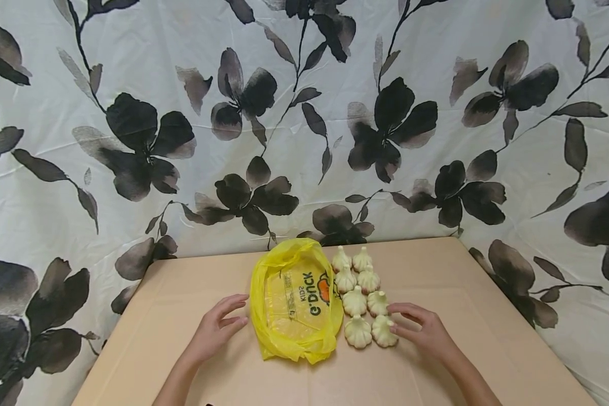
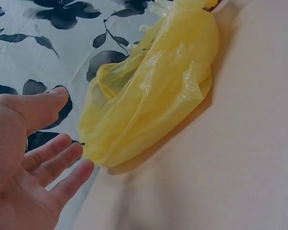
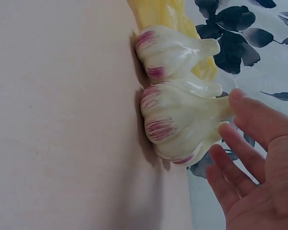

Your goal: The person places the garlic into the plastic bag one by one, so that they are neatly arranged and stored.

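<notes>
Glossy white, purple-streaked garlic bulbs (image 1: 354,301) stand, I see, in two columns at the parted fingertips of the right hand (image 1: 433,334), the left hand (image 1: 214,327) spread loosely beside a yellow plastic bag (image 1: 294,304).

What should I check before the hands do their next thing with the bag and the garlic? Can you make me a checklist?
1. Bag open: ok, its mouth looks wide open.
2. Garlic lined up: ok, eight bulbs in two rows, right beside the bag.
3. Left hand free: ok, it holds nothing.
4. Right hand gripping a bulb: not ok, no grip shows.
5. Right hand touching a bulb: cannot tell, it is very close.
</notes>
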The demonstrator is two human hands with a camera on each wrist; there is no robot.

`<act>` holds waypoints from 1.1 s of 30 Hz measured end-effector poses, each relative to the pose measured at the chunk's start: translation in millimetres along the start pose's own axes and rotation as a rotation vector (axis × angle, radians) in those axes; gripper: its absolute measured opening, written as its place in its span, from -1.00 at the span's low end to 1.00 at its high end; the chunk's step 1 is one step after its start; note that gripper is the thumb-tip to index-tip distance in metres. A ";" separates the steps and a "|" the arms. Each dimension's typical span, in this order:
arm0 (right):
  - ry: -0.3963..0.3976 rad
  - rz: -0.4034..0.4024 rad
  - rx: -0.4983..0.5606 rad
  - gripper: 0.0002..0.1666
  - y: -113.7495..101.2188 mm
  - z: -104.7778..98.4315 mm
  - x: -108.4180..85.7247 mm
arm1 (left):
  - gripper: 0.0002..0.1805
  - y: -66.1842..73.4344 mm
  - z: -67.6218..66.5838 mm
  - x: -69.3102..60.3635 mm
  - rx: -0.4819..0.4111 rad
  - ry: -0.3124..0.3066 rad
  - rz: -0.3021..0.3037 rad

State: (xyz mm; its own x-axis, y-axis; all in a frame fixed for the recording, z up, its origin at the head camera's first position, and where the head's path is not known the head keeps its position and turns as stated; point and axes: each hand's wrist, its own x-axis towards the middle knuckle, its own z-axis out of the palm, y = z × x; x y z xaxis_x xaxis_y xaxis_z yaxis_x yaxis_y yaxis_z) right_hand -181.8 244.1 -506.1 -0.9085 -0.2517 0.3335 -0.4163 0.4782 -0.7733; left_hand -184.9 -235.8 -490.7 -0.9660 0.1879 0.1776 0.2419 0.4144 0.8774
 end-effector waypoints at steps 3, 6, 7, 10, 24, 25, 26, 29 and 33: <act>0.004 -0.013 -0.004 -0.62 2.2 1.2 -1.9 | -0.45 -3.8 2.0 1.4 -0.015 -0.006 -0.011; 0.017 -0.042 -0.002 -0.63 3.5 3.2 -4.0 | -0.43 -7.7 3.5 3.1 -0.036 -0.029 -0.010; 0.023 -0.054 -0.002 -0.63 4.2 4.2 -4.7 | -0.42 -8.9 3.9 3.8 -0.046 -0.039 -0.012; 0.040 -0.083 0.001 -0.64 6.6 7.0 -7.0 | -0.43 -12.1 5.3 6.3 -0.079 -0.078 -0.005; 0.045 -0.038 0.041 -0.71 11.8 8.9 -7.3 | -0.43 -23.1 -0.9 15.6 -0.129 -0.143 0.106; 0.046 -0.036 0.046 -0.71 11.6 8.9 -7.0 | -0.44 -23.5 -1.6 15.8 -0.128 -0.143 0.103; 0.046 -0.034 0.059 -0.72 11.4 9.0 -6.7 | -0.44 -23.8 -2.2 16.0 -0.124 -0.144 0.098; 0.037 -0.025 0.097 -0.72 10.0 8.9 -6.4 | -0.45 -24.3 -3.0 16.9 -0.116 -0.149 0.082; 0.024 -0.020 0.130 -0.72 8.1 8.5 -5.8 | -0.46 -24.4 -3.0 18.7 -0.110 -0.148 0.052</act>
State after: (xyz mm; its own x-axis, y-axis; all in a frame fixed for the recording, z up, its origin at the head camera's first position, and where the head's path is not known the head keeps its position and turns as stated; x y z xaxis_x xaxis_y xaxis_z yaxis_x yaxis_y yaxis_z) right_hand -179.6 242.3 -518.8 -0.9012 -0.2393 0.3614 -0.4281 0.3601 -0.8289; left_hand -209.2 -245.1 -507.4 -0.9264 0.3391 0.1639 0.2721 0.3018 0.9137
